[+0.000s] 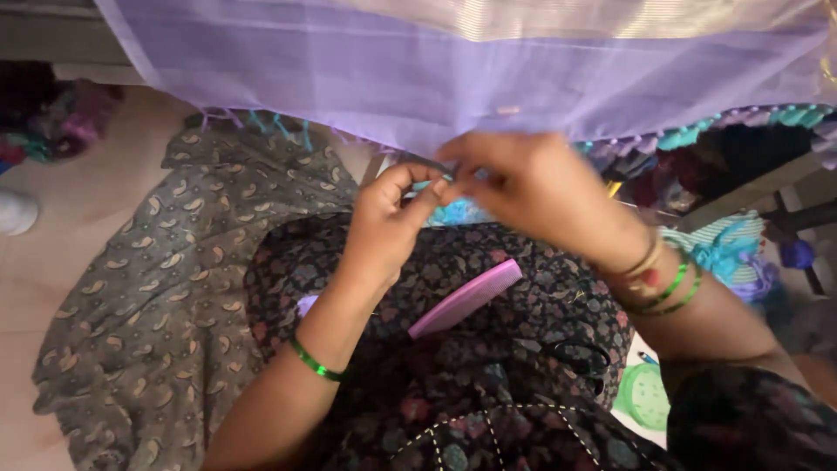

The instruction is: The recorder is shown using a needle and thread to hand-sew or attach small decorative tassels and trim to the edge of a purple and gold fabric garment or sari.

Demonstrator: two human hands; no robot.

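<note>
A lilac cloth (418,70) with a pale gold band hangs across the top of the head view, its lower edge fringed with teal and purple tassels (697,133). My left hand (388,218) pinches thin threads at that edge with thumb and forefinger. My right hand (532,187) is closed on the same fringe right beside it, fingertips nearly touching the left. Green bangles ring both wrists. A flat pink comb (466,298) lies on my lap on dark floral fabric (488,262).
A grey patterned garment (148,296) spreads over the floor at left. Black scissors (580,358) rest on my lap; a green round object (645,397) lies beside them. Coloured yarn bundles (728,253) sit right, more yarn (61,118) at far left.
</note>
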